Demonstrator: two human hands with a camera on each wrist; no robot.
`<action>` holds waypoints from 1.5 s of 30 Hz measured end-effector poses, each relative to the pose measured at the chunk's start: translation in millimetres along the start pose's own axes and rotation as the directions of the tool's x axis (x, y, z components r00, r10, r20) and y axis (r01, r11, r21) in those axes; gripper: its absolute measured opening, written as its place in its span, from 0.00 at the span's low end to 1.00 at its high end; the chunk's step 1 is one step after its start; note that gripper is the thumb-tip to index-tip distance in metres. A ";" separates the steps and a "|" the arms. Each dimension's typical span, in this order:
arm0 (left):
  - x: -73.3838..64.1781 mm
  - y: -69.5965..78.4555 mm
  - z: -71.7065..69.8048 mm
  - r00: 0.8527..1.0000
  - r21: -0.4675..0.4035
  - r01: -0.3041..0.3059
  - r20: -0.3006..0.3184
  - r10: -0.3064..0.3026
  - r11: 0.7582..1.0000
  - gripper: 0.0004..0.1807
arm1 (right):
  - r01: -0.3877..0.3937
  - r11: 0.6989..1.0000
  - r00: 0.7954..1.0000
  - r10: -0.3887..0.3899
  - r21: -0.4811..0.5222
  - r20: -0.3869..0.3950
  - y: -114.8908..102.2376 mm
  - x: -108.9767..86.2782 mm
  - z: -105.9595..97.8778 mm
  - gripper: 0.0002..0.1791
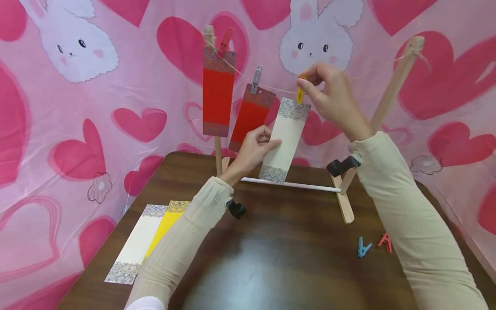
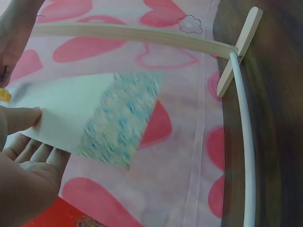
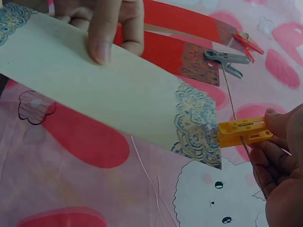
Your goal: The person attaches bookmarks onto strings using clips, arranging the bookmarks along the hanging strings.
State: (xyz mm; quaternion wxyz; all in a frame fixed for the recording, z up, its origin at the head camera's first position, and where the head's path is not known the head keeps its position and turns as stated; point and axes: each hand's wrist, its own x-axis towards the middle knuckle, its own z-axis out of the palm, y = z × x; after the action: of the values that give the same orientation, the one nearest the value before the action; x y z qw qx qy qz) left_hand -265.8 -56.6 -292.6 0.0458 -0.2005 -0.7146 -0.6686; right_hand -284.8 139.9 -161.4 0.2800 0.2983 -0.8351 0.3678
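Observation:
In the head view a white card (image 1: 288,133) with blue patterned bands hangs tilted beside the string (image 1: 280,89). My left hand (image 1: 253,148) pinches its left edge, thumb on the front. My right hand (image 1: 329,94) pinches the end of a yellow clothespin (image 1: 299,94). In the right wrist view the yellow clothespin (image 3: 241,132) bites the card's patterned top edge, and the string passes across it. To the left hang two red cards, the nearer-to-post one (image 1: 218,97) under a red clothespin (image 1: 224,42), the other (image 1: 255,105) under a grey clothespin (image 1: 256,79).
The string runs between two wooden posts, with the right post (image 1: 395,86) leaning outward. A white rod (image 1: 306,186) joins their feet. On the brown table (image 1: 279,241) lie a white card (image 1: 135,241), a yellow card (image 1: 164,224), a blue clothespin (image 1: 363,249) and a red clothespin (image 1: 385,242).

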 end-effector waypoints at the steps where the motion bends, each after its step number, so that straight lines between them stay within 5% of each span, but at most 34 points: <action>1: -1.3 -0.4 -0.6 1.000 -0.001 -0.008 0.003 0.008 1.000 0.07 | 0.010 1.000 1.000 -0.010 -0.005 -0.009 0.1 -2.3 0.5 0.13; 8: -7.4 -5.6 -3.3 0.999 -0.002 -0.017 0.034 0.018 1.000 0.07 | 0.072 0.997 0.995 -0.072 -0.004 -0.066 -1.2 -17.8 5.6 0.12; 24: -12.2 -11.0 2.9 0.998 -0.086 -0.032 0.049 0.036 0.996 0.06 | 0.057 0.998 0.997 -0.056 0.025 -0.061 -5.5 -26.5 14.0 0.12; 34: -13.2 -10.7 6.2 0.995 -0.034 -0.041 0.086 0.044 0.999 0.07 | 0.102 0.992 0.993 -0.106 -0.079 -0.050 -3.1 -32.4 10.8 0.20; 37: -14.8 -13.0 5.2 0.994 0.011 -0.006 0.112 0.004 1.000 0.09 | 0.204 0.972 0.968 -0.218 -0.117 -0.128 -1.7 -39.3 10.8 0.22; 40: -17.8 -17.1 4.0 0.987 0.040 0.013 0.158 -0.019 0.999 0.11 | 0.295 0.948 0.915 -0.317 -0.122 -0.250 -2.3 -47.4 9.9 0.19; 42: -20.4 -21.2 2.4 0.984 0.054 0.012 0.179 -0.022 0.998 0.12 | 0.320 0.940 0.889 -0.340 -0.115 -0.305 -4.5 -53.2 8.4 0.17; 45: -25.4 -27.8 -1.6 0.980 0.053 0.013 0.199 -0.023 0.999 0.13 | 0.327 0.939 0.878 -0.343 -0.105 -0.335 -8.1 -61.6 6.2 0.13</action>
State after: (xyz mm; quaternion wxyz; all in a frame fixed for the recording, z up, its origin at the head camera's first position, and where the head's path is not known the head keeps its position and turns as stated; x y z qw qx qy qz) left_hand -252.6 -64.6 -327.0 -0.0273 -0.2589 -0.7343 -0.6270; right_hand -239.7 148.6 -203.6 0.4892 0.3618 -0.7163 0.3416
